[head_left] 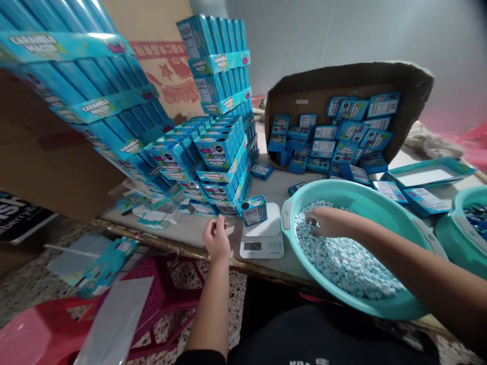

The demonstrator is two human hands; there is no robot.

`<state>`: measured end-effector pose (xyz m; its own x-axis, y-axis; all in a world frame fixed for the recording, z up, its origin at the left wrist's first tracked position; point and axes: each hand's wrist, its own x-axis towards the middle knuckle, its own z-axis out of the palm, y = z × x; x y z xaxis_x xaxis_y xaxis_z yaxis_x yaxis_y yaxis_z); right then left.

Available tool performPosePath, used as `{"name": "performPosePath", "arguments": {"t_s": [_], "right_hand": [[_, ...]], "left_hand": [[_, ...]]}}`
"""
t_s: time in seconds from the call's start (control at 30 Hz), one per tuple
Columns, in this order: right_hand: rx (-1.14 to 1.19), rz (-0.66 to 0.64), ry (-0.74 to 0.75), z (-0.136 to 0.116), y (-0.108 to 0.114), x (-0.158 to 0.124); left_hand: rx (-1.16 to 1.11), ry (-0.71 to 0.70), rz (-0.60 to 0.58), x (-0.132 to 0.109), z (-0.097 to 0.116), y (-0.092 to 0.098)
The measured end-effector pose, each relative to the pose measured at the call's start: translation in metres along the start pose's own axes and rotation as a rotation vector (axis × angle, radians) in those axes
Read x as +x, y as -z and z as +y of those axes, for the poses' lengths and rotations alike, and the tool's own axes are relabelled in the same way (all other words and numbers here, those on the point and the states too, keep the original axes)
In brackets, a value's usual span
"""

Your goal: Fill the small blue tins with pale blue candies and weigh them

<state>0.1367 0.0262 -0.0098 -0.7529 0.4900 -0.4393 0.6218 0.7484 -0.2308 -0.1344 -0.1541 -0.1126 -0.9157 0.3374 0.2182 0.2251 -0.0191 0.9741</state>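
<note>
My right hand [329, 222] reaches into a turquoise tub [380, 195] of small pale blue and white candies [342, 261]. Its fingers curl down among the candies near the tub's left side, and the fingertips are partly hidden. My left hand [217, 239] is at the table's front edge, left of a white digital scale [262, 248]. Its fingers are loosely curled, with nothing visible in them. A small blue candy box [254, 212] stands on the scale platform, slightly turned. The scale's display is lit, but its digits are too blurred to read.
Stacked trays of blue boxes [220, 152] rise behind my left hand, with a taller stack [102, 109] farther left. A tilted cardboard carton [297, 94] holds loose boxes. Another turquoise tub [452, 228] and a shallow tray [433, 175] are at right. Pink stools [163, 284] stand below the table.
</note>
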Motion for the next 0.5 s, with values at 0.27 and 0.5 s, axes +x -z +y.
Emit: {"name": "performPosePath", "arguments": {"t_s": [0.27,0.5], "right_hand": [[-0.003,0.100,0.040,-0.005,0.002,-0.005],[-0.088,0.177,0.062,-0.010,0.007,-0.005]], "left_hand": [[0.228,-0.340,-0.258,-0.017,0.024,-0.004],[0.244,-0.356,-0.236,-0.012,0.016,-0.006]]}}
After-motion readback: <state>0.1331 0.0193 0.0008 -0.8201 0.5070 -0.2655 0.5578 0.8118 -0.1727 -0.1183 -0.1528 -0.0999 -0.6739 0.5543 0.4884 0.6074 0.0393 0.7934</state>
